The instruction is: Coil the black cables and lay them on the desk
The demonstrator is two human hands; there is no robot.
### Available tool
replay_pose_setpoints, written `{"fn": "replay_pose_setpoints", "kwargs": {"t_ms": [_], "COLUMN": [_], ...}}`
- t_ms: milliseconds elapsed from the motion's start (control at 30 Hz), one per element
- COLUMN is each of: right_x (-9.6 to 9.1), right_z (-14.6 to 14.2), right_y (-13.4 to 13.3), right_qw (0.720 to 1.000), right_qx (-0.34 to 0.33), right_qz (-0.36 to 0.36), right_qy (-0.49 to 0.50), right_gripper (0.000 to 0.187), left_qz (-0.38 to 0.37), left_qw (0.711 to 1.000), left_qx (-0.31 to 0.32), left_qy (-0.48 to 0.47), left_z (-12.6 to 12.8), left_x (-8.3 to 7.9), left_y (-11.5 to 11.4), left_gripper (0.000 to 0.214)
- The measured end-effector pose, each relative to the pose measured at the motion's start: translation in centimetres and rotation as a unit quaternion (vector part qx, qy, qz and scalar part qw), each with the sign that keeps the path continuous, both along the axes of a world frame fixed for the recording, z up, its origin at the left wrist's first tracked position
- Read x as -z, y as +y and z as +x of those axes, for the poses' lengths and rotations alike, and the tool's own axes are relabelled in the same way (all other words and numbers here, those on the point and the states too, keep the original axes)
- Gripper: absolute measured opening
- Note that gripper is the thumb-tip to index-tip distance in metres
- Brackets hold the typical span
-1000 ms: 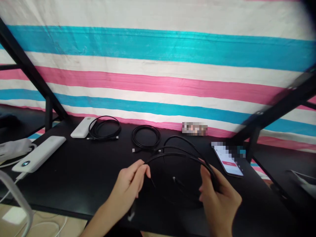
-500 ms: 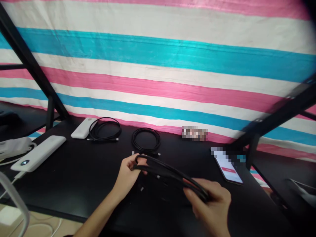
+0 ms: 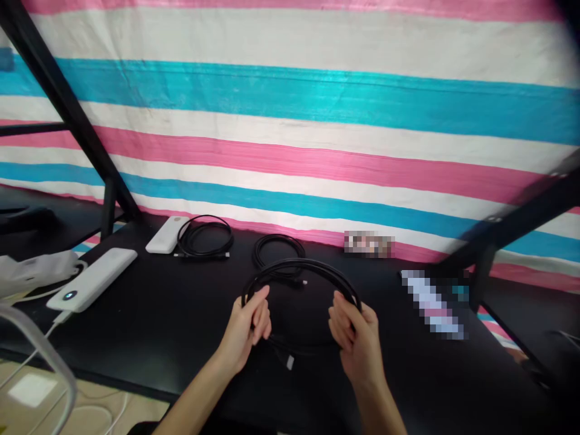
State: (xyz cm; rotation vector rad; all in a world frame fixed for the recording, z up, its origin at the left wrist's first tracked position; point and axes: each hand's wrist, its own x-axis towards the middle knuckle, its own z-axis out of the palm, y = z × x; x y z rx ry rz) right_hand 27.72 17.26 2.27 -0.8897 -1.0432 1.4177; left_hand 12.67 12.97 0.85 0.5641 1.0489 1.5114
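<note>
Both my hands hold one coiled black cable (image 3: pixel 302 266) over the black table (image 3: pixel 158 314). My left hand (image 3: pixel 249 326) pinches the coil's left side with its fingers closed. On the coil's right side, my right hand (image 3: pixel 356 335) has its fingers curled round the loops. The coil forms a wide ring between the hands, and a plug end (image 3: pixel 289 361) dangles below it.
Two more coiled black cables (image 3: pixel 205 237) (image 3: pixel 277 249) lie further back by the striped cloth. A small white power bank (image 3: pixel 167 234) and a larger white one (image 3: pixel 93 279) with a lit dot lie at the left. A phone (image 3: pixel 432 302) rests at the right.
The cable coil was stretched flat and slanted between the hands; now it is opened into a round ring held level, and my right hand has moved up and left.
</note>
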Motion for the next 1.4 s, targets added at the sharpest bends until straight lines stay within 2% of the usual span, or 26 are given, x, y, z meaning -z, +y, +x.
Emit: {"fn": "replay_pose_setpoints", "kwargs": {"t_ms": [67, 133, 233, 333, 467, 533, 600, 700, 767, 867, 933, 1000, 1067, 1233, 1400], "right_x": [0.0, 0.2, 0.9, 1.5, 1.9, 2.4, 2.9, 3.4, 3.5, 3.3, 3.2, 3.0, 2.6, 1.5, 0.9], "right_z": [0.5, 1.1, 1.7, 1.5, 0.5, -0.1, -0.8, -1.9, -2.5, -2.5, -2.0, -1.7, -1.6, -2.4, -2.9], "right_y": [-0.4, -1.1, -2.4, -3.6, -4.2, -4.1, -3.8, -2.7, -1.9, -0.7, -0.2, 0.0, 0.0, 0.1, 1.5], "right_qw": [0.999, 0.994, 0.97, 0.955, 0.944, 0.946, 0.958, 0.988, 0.999, 0.997, 0.993, 0.989, 0.982, 0.957, 0.932], "right_qx": [0.016, 0.059, 0.133, 0.114, 0.097, 0.114, 0.125, 0.092, 0.028, -0.034, -0.033, -0.03, -0.034, -0.051, -0.081], "right_qz": [0.036, 0.097, 0.197, 0.254, 0.302, 0.293, 0.255, 0.126, 0.031, -0.023, -0.015, 0.001, 0.021, 0.107, 0.162], "right_qy": [0.013, 0.001, -0.054, -0.107, -0.09, -0.072, -0.043, 0.007, 0.005, -0.059, -0.109, -0.144, -0.183, -0.264, -0.314], "right_gripper": [0.048, 0.038, 0.022, 0.028, 0.038, 0.036, 0.032, 0.033, 0.041, 0.035, 0.031, 0.048, 0.058, 0.037, 0.036], "left_qz": [0.001, 0.014, 0.014, -0.031, -0.098, -0.099, -0.086, -0.068, -0.05, -0.02, -0.022, -0.041, -0.065, -0.093, -0.06], "left_qw": [0.993, 0.978, 0.97, 0.986, 0.995, 0.988, 0.984, 0.989, 0.993, 0.997, 0.998, 0.999, 0.997, 0.989, 0.978], "left_qx": [0.039, 0.046, 0.012, -0.015, -0.02, 0.009, 0.033, -0.007, -0.047, -0.059, -0.04, -0.007, 0.03, 0.08, 0.161], "left_qy": [0.11, 0.205, 0.242, 0.164, -0.031, -0.117, -0.154, -0.133, -0.098, -0.054, -0.034, -0.006, 0.031, 0.084, 0.12], "left_z": [-0.3, -0.5, -0.4, 0.0, 0.2, 0.1, -0.2, -0.7, -1.3, -2.5, -3.3, -3.8, -4.0, -4.2, -4.9], "left_x": [0.2, 0.5, 1.6, 2.9, 3.0, 2.3, 1.6, 1.3, 1.6, 2.1, 2.2, 2.1, 1.9, 1.3, 0.7], "left_y": [-0.4, -0.7, -0.9, -0.8, -0.8, -1.0, -1.1, -1.0, -0.9, -1.0, -1.1, -1.2, -1.3, -0.9, -0.1], "left_gripper": [0.051, 0.048, 0.037, 0.027, 0.044, 0.049, 0.042, 0.027, 0.037, 0.041, 0.04, 0.04, 0.041, 0.043, 0.039]}}
